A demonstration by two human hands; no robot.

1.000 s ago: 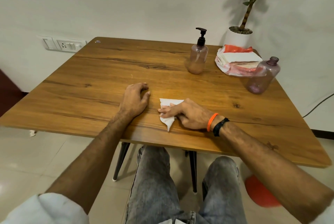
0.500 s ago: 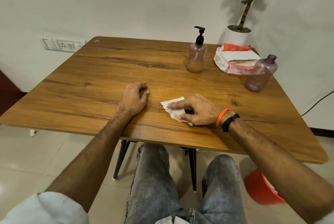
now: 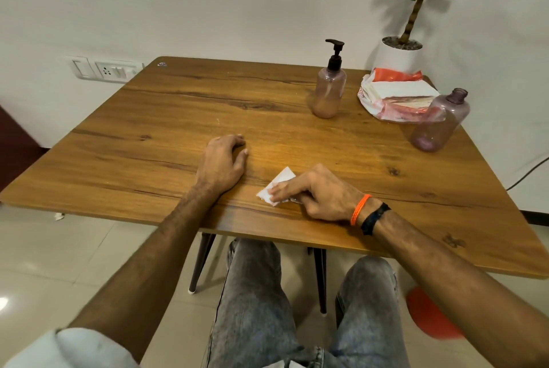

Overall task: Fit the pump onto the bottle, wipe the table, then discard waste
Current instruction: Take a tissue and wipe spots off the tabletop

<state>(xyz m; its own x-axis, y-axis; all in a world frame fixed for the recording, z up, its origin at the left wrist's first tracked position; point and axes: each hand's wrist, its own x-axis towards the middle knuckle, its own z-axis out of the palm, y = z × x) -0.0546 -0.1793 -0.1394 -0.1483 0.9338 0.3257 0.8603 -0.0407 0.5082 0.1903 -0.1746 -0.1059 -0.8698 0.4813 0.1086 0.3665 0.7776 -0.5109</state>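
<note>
The right hand (image 3: 318,195) lies near the front edge of the table (image 3: 166,136), its fingers stretched flat and pressing a small white tissue (image 3: 277,186) against the wood; the thumb side curls under, and whether it also pinches the paper cannot be told. The left hand (image 3: 221,164) rests palm down just to the left of the tissue, fingers loosely bent, holding nothing, with a narrow strip of bare wood between the two hands.

The bottle with the black pump (image 3: 329,91) stands upright toward the far right of the tabletop, well apart from both hands. A second bottle (image 3: 439,121), uncapped, leans at the right edge, touching a packet of tissues (image 3: 398,97) that sits in the far right corner.

From the hands out to the left edge and back to the far edge the wood is open. Under the right side of the table, on the floor, an orange bin (image 3: 430,317) shows partly, blurred.
</note>
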